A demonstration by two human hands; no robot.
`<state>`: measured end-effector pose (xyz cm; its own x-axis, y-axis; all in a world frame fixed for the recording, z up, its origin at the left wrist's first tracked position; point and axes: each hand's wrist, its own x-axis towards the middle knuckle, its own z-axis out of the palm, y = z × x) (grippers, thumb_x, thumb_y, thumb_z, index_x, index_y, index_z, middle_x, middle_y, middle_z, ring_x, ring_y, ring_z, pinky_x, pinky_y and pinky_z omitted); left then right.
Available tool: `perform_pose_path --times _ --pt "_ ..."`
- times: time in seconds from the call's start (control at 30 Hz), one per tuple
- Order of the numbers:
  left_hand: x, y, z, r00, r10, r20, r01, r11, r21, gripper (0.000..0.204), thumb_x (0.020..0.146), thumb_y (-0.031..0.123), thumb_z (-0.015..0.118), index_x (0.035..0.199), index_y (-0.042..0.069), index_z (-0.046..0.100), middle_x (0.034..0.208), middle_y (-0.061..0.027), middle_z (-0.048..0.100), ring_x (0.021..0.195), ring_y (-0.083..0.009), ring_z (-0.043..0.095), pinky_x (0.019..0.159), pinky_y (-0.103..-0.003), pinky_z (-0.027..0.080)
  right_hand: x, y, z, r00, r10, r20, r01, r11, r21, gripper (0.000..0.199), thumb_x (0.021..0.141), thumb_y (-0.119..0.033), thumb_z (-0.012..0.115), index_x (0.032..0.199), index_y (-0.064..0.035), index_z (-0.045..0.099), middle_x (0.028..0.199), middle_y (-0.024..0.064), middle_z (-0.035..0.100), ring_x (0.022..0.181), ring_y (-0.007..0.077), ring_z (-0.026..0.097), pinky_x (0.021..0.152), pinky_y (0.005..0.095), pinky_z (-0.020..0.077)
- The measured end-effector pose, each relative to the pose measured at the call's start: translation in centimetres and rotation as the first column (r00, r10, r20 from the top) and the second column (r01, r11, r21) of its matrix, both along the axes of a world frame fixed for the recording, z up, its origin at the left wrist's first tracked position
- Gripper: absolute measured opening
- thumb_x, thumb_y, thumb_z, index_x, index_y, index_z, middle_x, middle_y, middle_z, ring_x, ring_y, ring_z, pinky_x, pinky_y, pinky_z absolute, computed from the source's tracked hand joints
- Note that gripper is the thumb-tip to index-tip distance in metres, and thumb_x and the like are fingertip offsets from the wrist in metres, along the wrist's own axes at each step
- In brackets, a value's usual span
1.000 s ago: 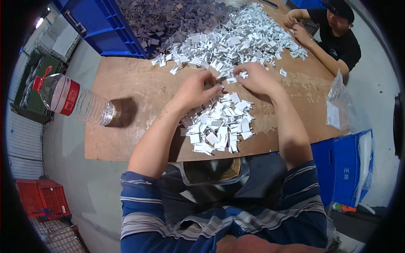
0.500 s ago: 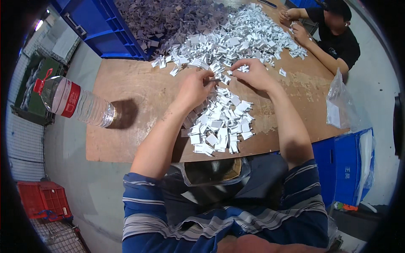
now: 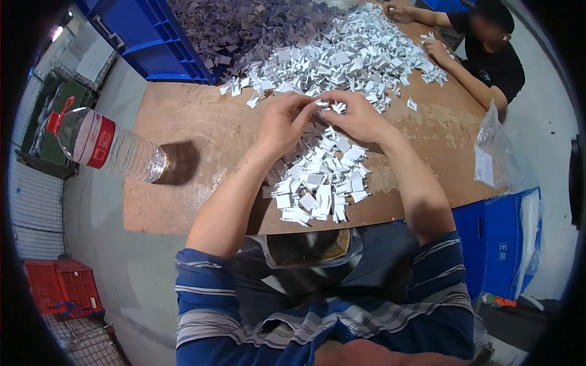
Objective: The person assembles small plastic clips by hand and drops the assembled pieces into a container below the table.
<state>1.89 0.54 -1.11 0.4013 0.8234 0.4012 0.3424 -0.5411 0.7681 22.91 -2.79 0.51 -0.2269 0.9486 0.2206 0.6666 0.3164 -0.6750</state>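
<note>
My left hand and my right hand meet fingertip to fingertip above the wooden table. Both are closed in a pinch at one small white plastic piece, mostly covered by the fingers. Below them, toward the table's front edge, lies a smaller pile of flat white plastic pieces. Just beyond my hands spreads a large heap of the same white pieces, its far left part in shadow.
A blue crate lies tipped at the far left of the table. A large water bottle stands left. Right are a clear plastic bag and blue bins. A co-worker reaches into the heap at far right. An open bag-lined container sits by my lap.
My hands have come together; the right moved left to the left hand's fingertips. The co-worker's far hand has moved further left, to the heap's edge.
</note>
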Motion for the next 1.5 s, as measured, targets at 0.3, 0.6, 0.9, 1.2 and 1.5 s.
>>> perform_pose_path --times 0.3,0.6,0.9,1.2,1.5 --pt "0.1 -0.3 1.3 0.991 0.110 0.082 -0.107 0.993 -0.042 0.010 0.092 0.006 0.072 0.100 0.001 0.076 0.088 -0.0061 0.070 0.069 -0.0143 0.061 0.061 -0.026 0.048 1.4 -0.4 2.4 0.961 -0.266 0.078 0.275 0.952 -0.132 0.034 0.090 -0.025 0.067 0.115 -0.0020 0.071 0.102 0.0155 0.075 0.085 0.0330 0.070 0.079 0.0409 0.0552" --pt "-0.2 -0.5 0.8 0.992 -0.122 0.007 0.122 0.989 -0.088 0.012 0.092 0.007 0.072 0.101 0.001 0.076 0.083 -0.0047 0.072 0.068 -0.0117 0.057 0.060 -0.025 0.045 -1.1 -1.3 0.3 0.989 -0.024 0.149 0.010 0.996 0.093 0.033 0.085 -0.026 0.069 0.106 -0.0001 0.073 0.091 0.0170 0.074 0.076 0.0314 0.068 0.072 0.0395 0.0551" --pt "0.0 -1.1 1.3 0.981 -0.172 -0.090 0.158 0.977 -0.141 0.008 0.090 0.005 0.072 0.096 0.002 0.075 0.082 -0.0035 0.070 0.069 -0.0105 0.057 0.060 -0.023 0.044 0.4 -1.2 1.7 0.976 0.165 0.143 -0.155 0.985 -0.077 0.022 0.085 -0.021 0.071 0.094 -0.0014 0.071 0.080 0.0124 0.068 0.067 0.0250 0.063 0.062 0.0325 0.0515" --pt "-1.7 0.3 1.5 0.937 -0.340 0.078 0.347 0.891 -0.291 0.015 0.084 0.005 0.073 0.099 0.001 0.073 0.082 -0.0033 0.068 0.072 -0.0119 0.058 0.064 -0.023 0.047 3.4 -1.2 2.7 0.718 0.129 -0.684 -0.572 0.668 -0.475 0.013 0.084 -0.014 0.068 0.084 -0.0015 0.073 0.064 0.0102 0.065 0.047 0.0107 0.052 0.045 0.0223 0.0415" --pt "-2.1 0.9 0.8 0.971 -0.235 -0.038 0.233 0.971 -0.053 0.020 0.082 0.006 0.071 0.101 0.002 0.072 0.086 -0.0056 0.068 0.080 -0.0161 0.061 0.073 -0.027 0.050 1.6 -0.7 1.0 0.973 -0.014 -0.228 -0.063 0.943 -0.328 0.021 0.081 -0.021 0.073 0.086 -0.0012 0.076 0.060 0.0097 0.063 0.051 0.0165 0.056 0.052 0.0292 0.0488"
